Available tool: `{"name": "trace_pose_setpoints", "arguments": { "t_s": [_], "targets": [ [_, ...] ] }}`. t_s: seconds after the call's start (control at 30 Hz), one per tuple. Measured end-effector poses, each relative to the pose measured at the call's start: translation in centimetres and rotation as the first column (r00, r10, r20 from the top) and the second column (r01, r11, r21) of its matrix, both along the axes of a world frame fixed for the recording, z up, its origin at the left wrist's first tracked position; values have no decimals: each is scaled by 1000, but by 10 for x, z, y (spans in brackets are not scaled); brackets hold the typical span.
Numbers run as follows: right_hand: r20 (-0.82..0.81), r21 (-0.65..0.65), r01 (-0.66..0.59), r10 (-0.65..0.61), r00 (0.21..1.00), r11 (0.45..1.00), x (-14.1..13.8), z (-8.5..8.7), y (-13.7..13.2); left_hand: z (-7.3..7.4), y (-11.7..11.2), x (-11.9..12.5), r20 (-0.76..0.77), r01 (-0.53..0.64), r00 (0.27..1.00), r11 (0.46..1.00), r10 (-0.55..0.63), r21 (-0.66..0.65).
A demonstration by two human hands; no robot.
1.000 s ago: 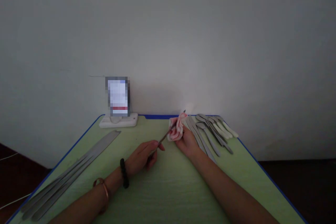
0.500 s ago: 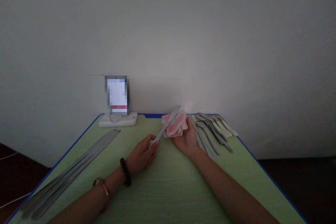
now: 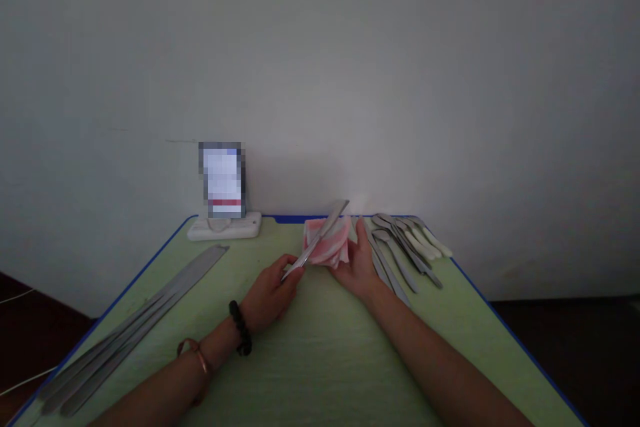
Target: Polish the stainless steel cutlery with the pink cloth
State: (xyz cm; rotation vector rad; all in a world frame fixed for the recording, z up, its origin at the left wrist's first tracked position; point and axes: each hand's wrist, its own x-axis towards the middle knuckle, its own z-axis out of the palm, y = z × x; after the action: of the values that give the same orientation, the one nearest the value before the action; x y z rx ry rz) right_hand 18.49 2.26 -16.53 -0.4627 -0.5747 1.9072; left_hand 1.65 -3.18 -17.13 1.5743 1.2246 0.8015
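Observation:
My left hand (image 3: 274, 288) grips a silver table knife (image 3: 316, 238) by its handle, the blade pointing up and away to the right. Behind the blade is a folded pink-and-white cloth (image 3: 336, 245), supported from below by my right hand (image 3: 356, 261). The right thumb stands up at the cloth's right edge, and the other fingers are mostly hidden under it. The knife lies across the front of the cloth; whether it presses on it I cannot tell.
Several silver table knives (image 3: 135, 327) lie along the left side of the green table (image 3: 310, 360). To the right are spoons (image 3: 397, 260) and white-handled cutlery (image 3: 423, 245). A lit, blurred screen (image 3: 224, 180) stands on a white base (image 3: 225, 227) near the wall.
The knife has turned so its edge shows more toward me. The cloth has shifted slightly left and opened flatter, and my right thumb has lifted away from it.

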Motion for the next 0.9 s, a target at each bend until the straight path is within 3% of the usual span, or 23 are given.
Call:
{"name": "trace_pose_setpoints", "arguments": {
  "t_s": [0.43, 0.63, 0.9],
  "targets": [
    [71, 41, -10, 7, 997, 999, -6, -5, 2, 5, -2, 3, -54, -79, 995, 996, 81, 32],
    [46, 9, 70, -70, 996, 998, -5, -4, 2, 5, -4, 4, -44, -90, 995, 995, 92, 48],
    [139, -41, 38, -32, 990, 998, -5, -20, 9, 2, -3, 4, 20, -135, 991, 989, 134, 65]
  ]
}}
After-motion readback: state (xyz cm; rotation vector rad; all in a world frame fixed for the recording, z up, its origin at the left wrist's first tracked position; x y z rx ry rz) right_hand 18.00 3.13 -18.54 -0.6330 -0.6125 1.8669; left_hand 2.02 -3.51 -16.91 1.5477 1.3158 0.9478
